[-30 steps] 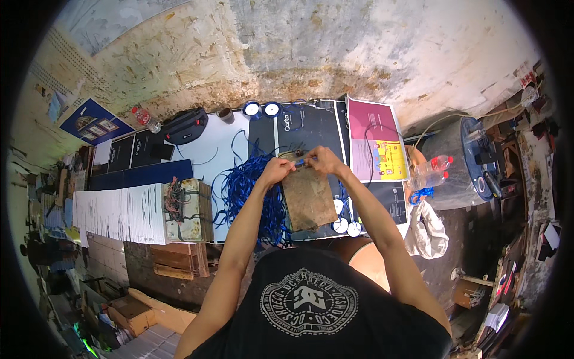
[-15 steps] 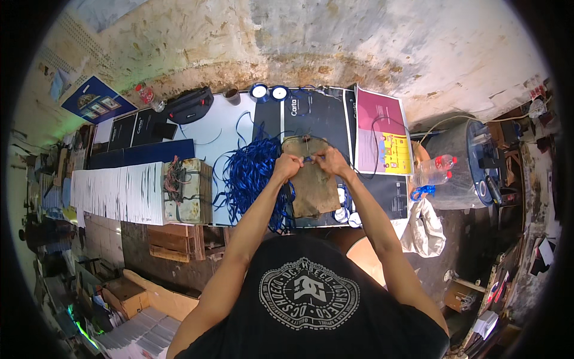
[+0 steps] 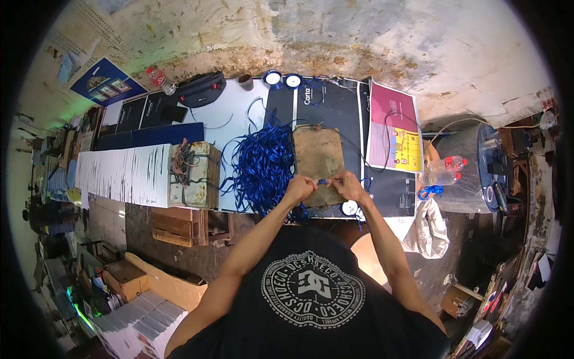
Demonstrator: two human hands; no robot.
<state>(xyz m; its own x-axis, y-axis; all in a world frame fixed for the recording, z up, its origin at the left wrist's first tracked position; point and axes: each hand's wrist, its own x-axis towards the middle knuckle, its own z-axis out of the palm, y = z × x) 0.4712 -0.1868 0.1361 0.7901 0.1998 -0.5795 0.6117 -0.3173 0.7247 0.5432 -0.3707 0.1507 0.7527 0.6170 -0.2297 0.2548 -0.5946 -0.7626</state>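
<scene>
Over the near end of a worn brown board (image 3: 318, 146), a short stretch of shiny blue ribbon (image 3: 323, 181) runs between my hands. My left hand (image 3: 302, 187) pinches one end of that stretch. The other end is pinched by my right hand (image 3: 348, 185), a little way apart from the left. Just left of the board lies a big loose heap of cut blue ribbons (image 3: 263, 161). A white ribbon spool (image 3: 350, 207) sits below my right hand, partly covered by the arm.
To the left lie a long row of white paper sheets (image 3: 125, 176) and a strapped block (image 3: 206, 173). Ribbon spools (image 3: 273, 79), a brown cup (image 3: 244, 82) and a black bag (image 3: 202, 90) stand along the wall. Plastic bottles (image 3: 443, 171) and a printed poster (image 3: 391, 125) are at right.
Both hands have come from the far part of the board toward its near edge, still pinching blue ribbon. The whole view has shifted slightly.
</scene>
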